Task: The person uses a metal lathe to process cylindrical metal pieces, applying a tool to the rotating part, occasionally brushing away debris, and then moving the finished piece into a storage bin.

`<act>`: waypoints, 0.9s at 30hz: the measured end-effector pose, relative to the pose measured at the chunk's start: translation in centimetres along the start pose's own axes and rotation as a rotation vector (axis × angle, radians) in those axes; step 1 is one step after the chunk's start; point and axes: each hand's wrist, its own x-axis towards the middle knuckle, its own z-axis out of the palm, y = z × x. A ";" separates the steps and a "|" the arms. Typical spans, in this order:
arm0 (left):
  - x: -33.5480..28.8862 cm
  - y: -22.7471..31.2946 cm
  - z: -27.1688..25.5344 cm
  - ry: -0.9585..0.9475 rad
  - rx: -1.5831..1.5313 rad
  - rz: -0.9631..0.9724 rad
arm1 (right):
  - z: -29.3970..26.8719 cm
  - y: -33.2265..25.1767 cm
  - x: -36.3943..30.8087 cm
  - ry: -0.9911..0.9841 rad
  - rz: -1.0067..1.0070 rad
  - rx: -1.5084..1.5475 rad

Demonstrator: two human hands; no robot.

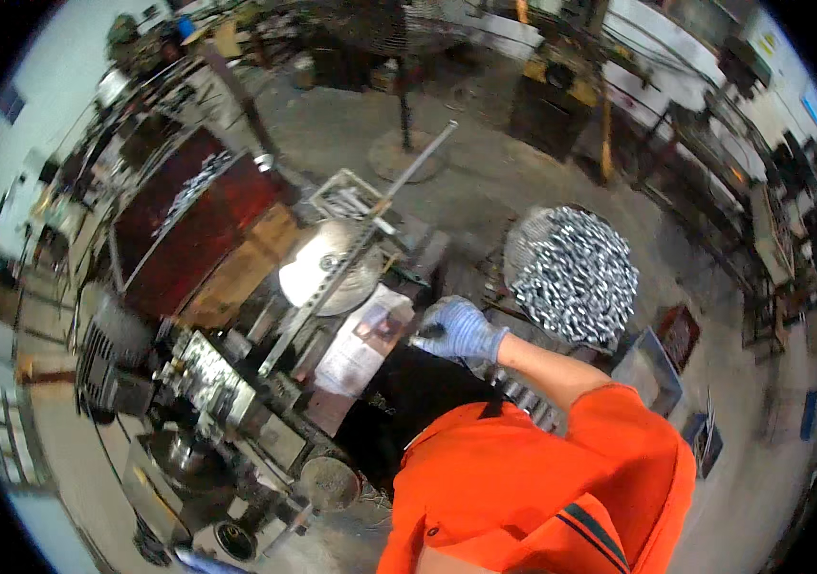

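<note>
My right hand (464, 330), in a blue-and-white striped glove, is held in front of my body with its fingers curled. A dark patch shows at the fingers; what they hold, if anything, cannot be made out. Beside the hand lies a paper sheet (360, 349) with a printed picture, on the machine. A long metal bar (360, 244) runs slantwise past a shiny round metal plate (332, 268). At the lower left edge, a bluish shape (212, 562) may be my left glove, but it is mostly cut off.
A round container heaped with small shiny metal parts (580, 277) stands to the right. At the left is a red metal bin (179, 225) with more parts. A motor (117, 354) and machine fittings (217, 383) fill the near left. A pedestal fan base (408, 158) stands beyond.
</note>
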 end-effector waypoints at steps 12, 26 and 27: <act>-16.6 -1.7 2.7 -0.489 0.278 -0.046 | -3.3 15.2 -5.9 0.045 0.648 -0.247; -16.9 -4.1 2.8 -0.449 0.303 -0.083 | -7.7 27.0 -4.6 -0.373 0.906 -0.689; -17.0 -4.7 2.3 -0.408 0.447 0.043 | -7.5 27.0 -4.3 -0.366 0.894 -0.715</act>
